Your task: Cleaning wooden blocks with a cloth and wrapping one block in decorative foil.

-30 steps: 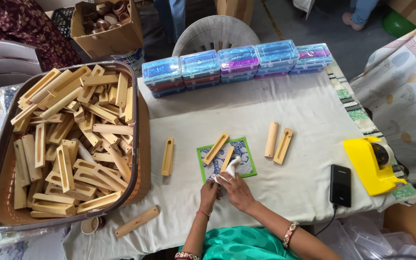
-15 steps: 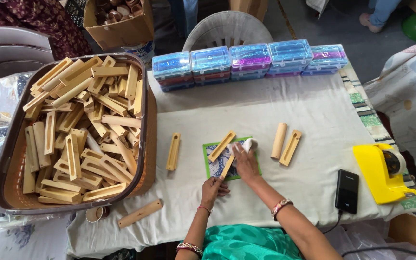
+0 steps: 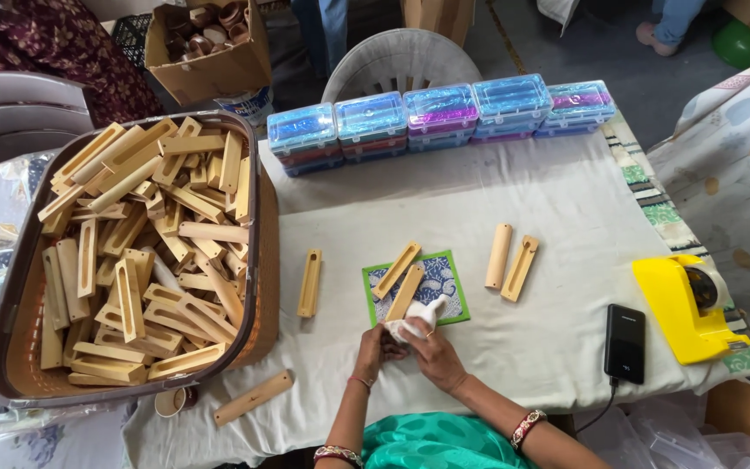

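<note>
We see a small white cloth (image 3: 418, 317) bunched between two hands at the near edge of the table, just below a green-bordered patterned mat (image 3: 440, 282). The left hand (image 3: 377, 349) curls its fingers closed around the lower end of the cloth, and the right hand (image 3: 431, 352) pinches the cloth from the other side, fingers closed on it. On the mat lie two wooden pieces (image 3: 401, 280), slanted side by side, the nearer one touching the cloth. To the left of the mat, one slotted wooden piece (image 3: 309, 283) lies alone with bare white tablecloth (image 3: 557, 200) around it. To the right, a pair of wooden pieces (image 3: 510, 259) rest just beside each other. Beyond them, near the table's right edge, sit a black phone (image 3: 625, 342) and a yellow tape dispenser (image 3: 683, 306). Along the far edge runs a row of clear plastic boxes (image 3: 440, 117). A large brown tray (image 3: 253, 260) heaped with wooden pieces fills the left side, its rim overlapping the table's left edge. Another wooden piece (image 3: 253, 397) lies at the near left corner. The middle of the table holds the widest bare stretch.
</note>
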